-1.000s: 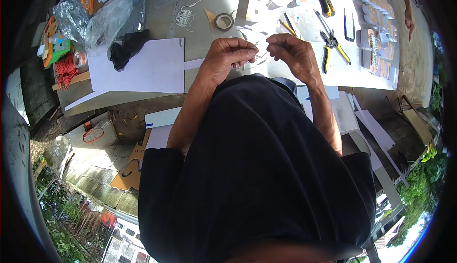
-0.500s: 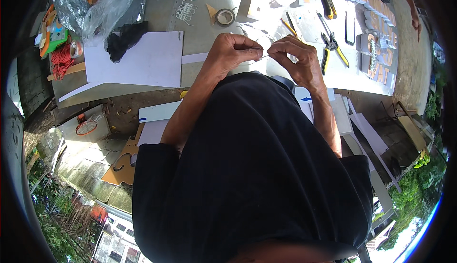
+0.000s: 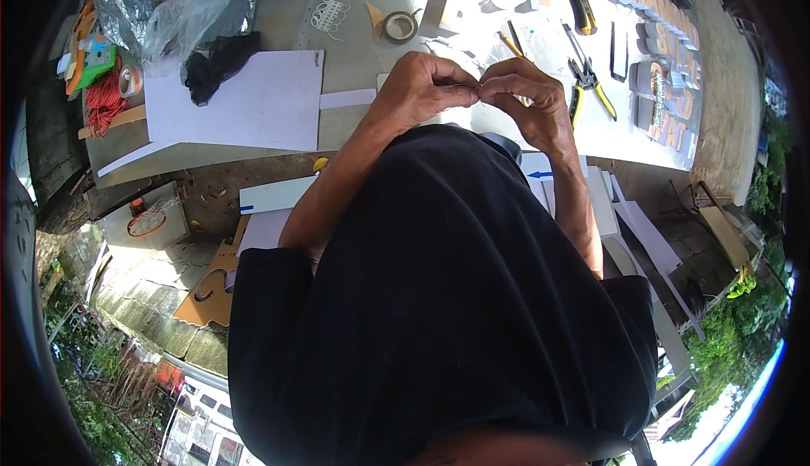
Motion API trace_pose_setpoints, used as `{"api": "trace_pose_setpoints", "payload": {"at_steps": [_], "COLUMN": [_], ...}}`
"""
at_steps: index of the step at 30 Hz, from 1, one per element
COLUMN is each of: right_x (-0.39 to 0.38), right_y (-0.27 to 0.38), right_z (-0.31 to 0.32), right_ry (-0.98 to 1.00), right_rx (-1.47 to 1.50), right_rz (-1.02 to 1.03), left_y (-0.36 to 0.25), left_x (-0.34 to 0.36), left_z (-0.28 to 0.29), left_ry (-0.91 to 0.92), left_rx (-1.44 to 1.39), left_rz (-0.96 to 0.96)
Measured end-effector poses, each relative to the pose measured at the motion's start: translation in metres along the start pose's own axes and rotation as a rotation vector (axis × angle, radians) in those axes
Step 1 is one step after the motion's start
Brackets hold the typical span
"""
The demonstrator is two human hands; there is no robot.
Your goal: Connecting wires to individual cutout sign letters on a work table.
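My left hand point(image 3: 429, 88) and my right hand point(image 3: 531, 99) meet fingertip to fingertip above the near edge of the metal table point(image 3: 346, 132). Both are closed in a pinch. Whatever lies between the fingertips is too small to make out. Just beyond them are a roll of dark tape point(image 3: 399, 27) and, by the right hand, a pencil-like yellow and black tool point(image 3: 511, 45). Pliers with yellow and black handles point(image 3: 584, 79) lie to the right of the right hand. A white sheet point(image 3: 236, 107) is to the left of the left forearm.
Box-cutter knife point(image 3: 579, 2) lies at the far right, near raised block letters point(image 3: 662, 23). Clear plastic bags point(image 3: 190, 14), a black cloth-like bundle point(image 3: 221, 65) and red cord point(image 3: 105, 105) crowd the left. A white wire coil point(image 3: 329, 15) rests near the tape. Long pale boards point(image 3: 645, 234) lean below the table.
The gap between my two hands has closed, and their fingertips now touch. My left hand has shifted slightly right. A bystander's arm at the upper right has gone from view.
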State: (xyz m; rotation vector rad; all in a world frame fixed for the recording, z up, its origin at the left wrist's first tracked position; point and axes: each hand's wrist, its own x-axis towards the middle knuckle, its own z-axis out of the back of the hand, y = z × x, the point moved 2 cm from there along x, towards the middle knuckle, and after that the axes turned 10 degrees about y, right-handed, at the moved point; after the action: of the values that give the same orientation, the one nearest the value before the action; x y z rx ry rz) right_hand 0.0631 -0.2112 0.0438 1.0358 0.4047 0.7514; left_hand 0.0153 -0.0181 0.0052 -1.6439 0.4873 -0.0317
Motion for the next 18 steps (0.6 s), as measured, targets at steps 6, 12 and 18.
{"api": "trace_pose_setpoints", "payload": {"at_steps": [6, 12, 18], "right_x": [-0.004, -0.009, -0.015], "right_y": [-0.007, -0.011, -0.021], "right_z": [0.003, 0.004, 0.003], "right_ry": [0.034, 0.014, -0.051], "right_rx": [0.149, 0.344, 0.511], "right_rz": [-0.112, -0.202, -0.27], "left_y": [-0.009, -0.01, -0.018], "left_x": [0.0, 0.003, -0.002], "left_z": [-0.003, -0.007, -0.018], "left_ry": [0.05, 0.077, -0.032], "left_rx": [0.128, 0.173, 0.238], "left_rz": [0.054, 0.007, -0.056]}}
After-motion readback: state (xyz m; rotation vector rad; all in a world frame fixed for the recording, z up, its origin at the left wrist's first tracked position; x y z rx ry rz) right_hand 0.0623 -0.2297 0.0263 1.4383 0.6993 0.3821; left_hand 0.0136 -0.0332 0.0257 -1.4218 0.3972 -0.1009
